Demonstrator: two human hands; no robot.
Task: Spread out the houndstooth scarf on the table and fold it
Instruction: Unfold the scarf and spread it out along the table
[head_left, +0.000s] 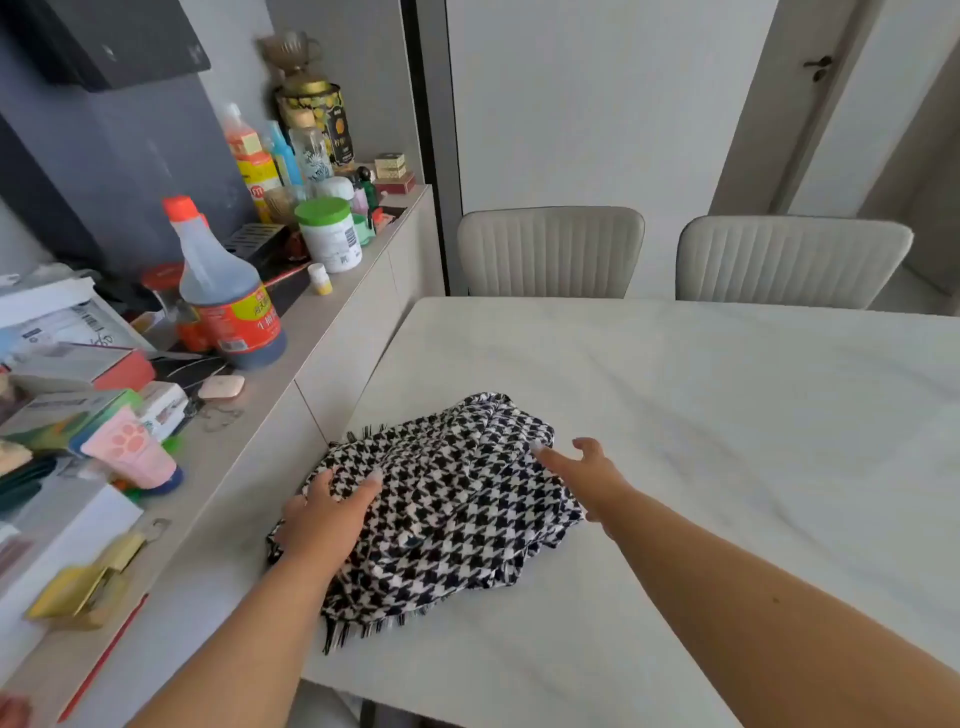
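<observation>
Home dining room — table (675, 389), chairs (550, 249), cluttered sideboard (332, 332).

Head-worn wide-angle view, aimed forward and down.
The white counter (675, 415) is seen from close above, filling the lower right of the frame; two chairs (550, 249) are caught at the upper centre.
</observation>
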